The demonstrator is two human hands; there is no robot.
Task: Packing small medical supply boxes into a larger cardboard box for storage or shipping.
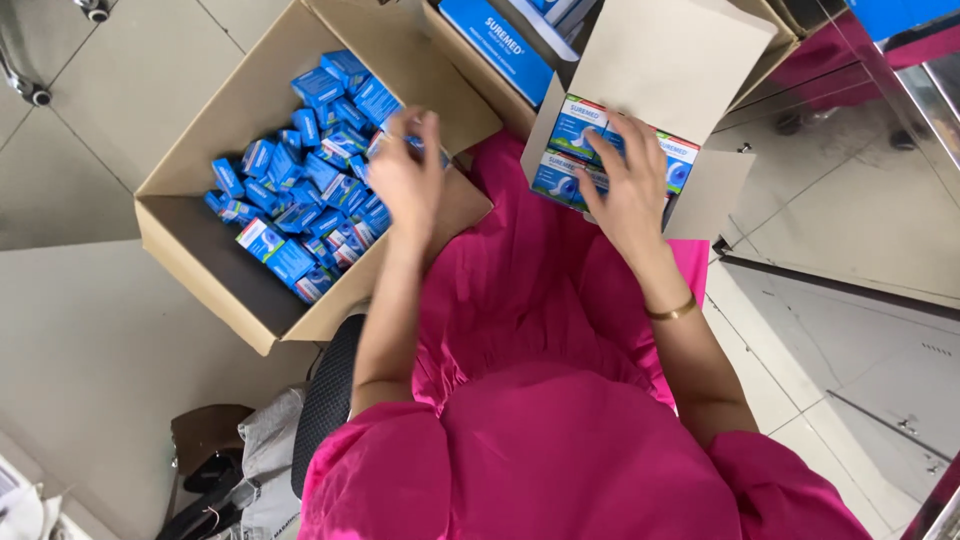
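My left hand [408, 178] is closed around a small blue box [412, 140] at the near edge of a big cardboard carton [190, 235] on the floor, which holds several small blue boxes [300, 190]. My right hand [628, 180] lies flat on a row of blue-and-white boxes [575, 150] packed upright in a smaller cardboard carton [660, 50] resting on my lap. I wear a pink dress [540, 330] and a gold bangle [672, 312] on my right wrist.
A further carton with larger blue boxes [497, 42] sits behind the two. A black chair edge [328, 395] shows under me, with bags [235, 470] on the floor at lower left. A glass-and-metal counter [900, 80] stands at right on the tiled floor.
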